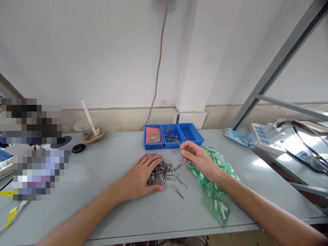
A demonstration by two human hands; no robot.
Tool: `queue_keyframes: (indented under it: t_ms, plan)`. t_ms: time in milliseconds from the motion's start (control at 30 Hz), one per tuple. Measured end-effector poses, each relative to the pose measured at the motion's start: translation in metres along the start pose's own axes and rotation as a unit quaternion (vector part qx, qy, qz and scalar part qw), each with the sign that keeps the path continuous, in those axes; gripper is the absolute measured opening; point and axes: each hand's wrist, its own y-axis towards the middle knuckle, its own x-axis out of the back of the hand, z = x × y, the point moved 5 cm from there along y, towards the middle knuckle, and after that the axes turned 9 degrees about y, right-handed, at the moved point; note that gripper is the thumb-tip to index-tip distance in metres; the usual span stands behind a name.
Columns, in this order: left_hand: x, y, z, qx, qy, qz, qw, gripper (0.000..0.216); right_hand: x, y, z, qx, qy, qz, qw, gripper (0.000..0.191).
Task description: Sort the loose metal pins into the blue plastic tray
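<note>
A heap of small metal pins (166, 172) lies on the grey table (107, 205) in front of me. My left hand (142, 177) rests flat on the left side of the heap, fingers stretched out over the pins. My right hand (198, 160) is raised just right of the heap, thumb and fingers pinched on one small metal pin near the blue bins. Under my right wrist lies a pile of green plastic bags (215, 191) with small parts inside.
Three joined blue bins (173, 136) stand at the back; the left holds a red pad, the middle holds pins. A clear cup with a white stick (88, 128) and a black disc (78, 148) sit back left. Cables and white devices (282, 136) lie right, beside a grey metal frame.
</note>
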Motion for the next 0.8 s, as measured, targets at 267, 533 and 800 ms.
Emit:
queue_keyframes:
  t_ms: [267,533,800]
  plan:
    - [-0.0026,0.0000,0.0013,0.005,0.007,0.013,1.000,0.089,0.0006,0.0006,0.0011,0.011,-0.034,0.001,0.999,0.026]
    - [-0.0014,0.0001,0.0006,0.002,0.001,0.006,1.000,0.089,-0.0022,0.0006,0.0051,0.017,-0.058,-0.003,0.998,0.030]
    - [-0.0023,-0.0005,0.0010,0.000,0.000,0.005,1.000,0.090,-0.0012,0.0002,0.0020,0.005,-0.047,0.003,0.999,0.030]
